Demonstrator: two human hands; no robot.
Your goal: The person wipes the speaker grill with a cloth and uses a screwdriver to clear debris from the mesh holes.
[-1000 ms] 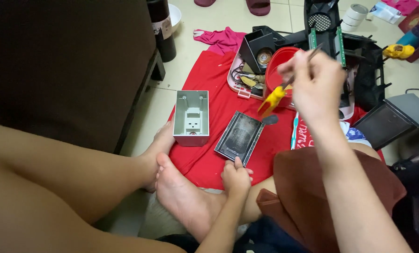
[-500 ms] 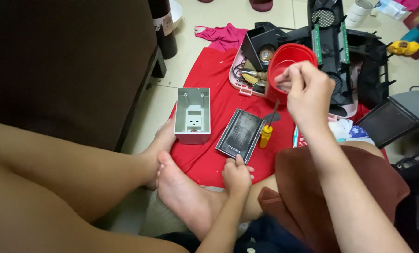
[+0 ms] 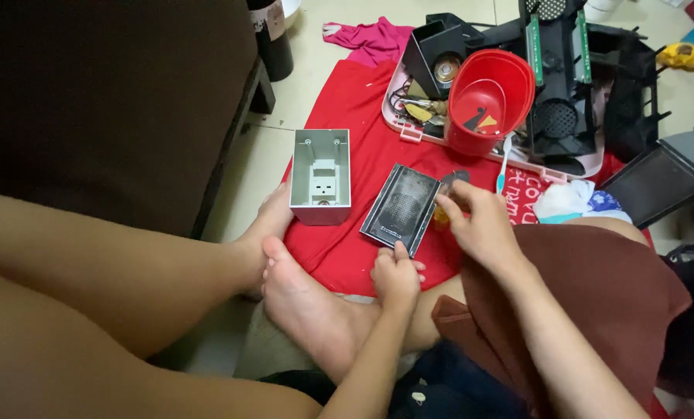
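- The right hand is pinching its fingers narrowly on a small yellow-handled tool, at the right edge of the dark mesh panel.
- The left hand is gripping the panel's near corner.
- The panel is lying on the red cloth, long axis running away from the person.

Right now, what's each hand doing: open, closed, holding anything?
Left hand: fingers curled, pinching the near edge of the dark mesh panel.
Right hand: closed on a small yellow-handled tool, mostly hidden.
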